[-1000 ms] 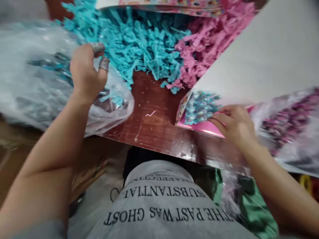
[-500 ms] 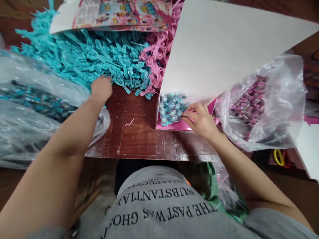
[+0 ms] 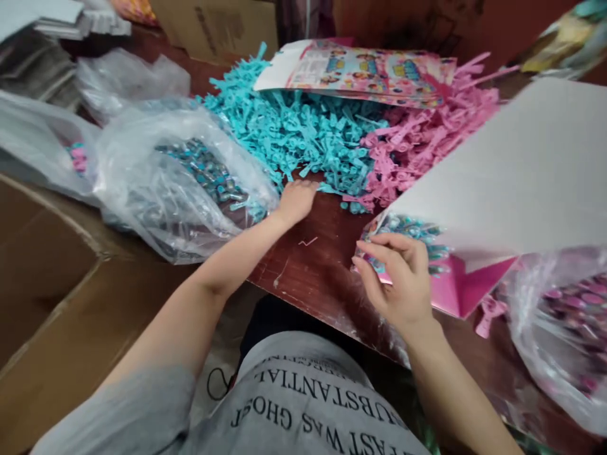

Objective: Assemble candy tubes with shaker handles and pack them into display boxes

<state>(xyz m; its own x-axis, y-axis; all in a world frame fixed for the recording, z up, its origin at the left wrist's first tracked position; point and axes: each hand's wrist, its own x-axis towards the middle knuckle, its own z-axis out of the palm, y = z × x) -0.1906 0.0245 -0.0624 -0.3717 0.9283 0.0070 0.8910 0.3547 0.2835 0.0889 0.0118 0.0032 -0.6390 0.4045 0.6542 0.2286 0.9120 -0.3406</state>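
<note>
My left hand (image 3: 298, 201) is at the front edge of a pile of teal plastic pieces (image 3: 298, 133), its fingers curled and partly hidden. A flat teal plastic piece (image 3: 328, 188) sticks out at its fingertips. My right hand (image 3: 401, 272) is over the near left corner of a box with a pink inside (image 3: 448, 287). Its fingers are apart, and I see nothing held between them. Beneath and behind that hand, several teal pieces with clear tops (image 3: 412, 227) stand packed in the box. The raised white lid (image 3: 531, 170) leans back behind them.
Pink plastic pieces (image 3: 427, 145) adjoin the teal pile, with printed cards (image 3: 365, 69) on top. A clear bag of teal-capped items (image 3: 156, 183) is at left, and another of pink ones (image 3: 564, 328) at right. One pink piece (image 3: 488, 315) lies beside the box. A cardboard box (image 3: 95, 278) stands at lower left.
The view has swung left. My left hand has drawn back to the pile's near edge. My right hand has lifted off the teal pieces in the box, and its fingers have parted.
</note>
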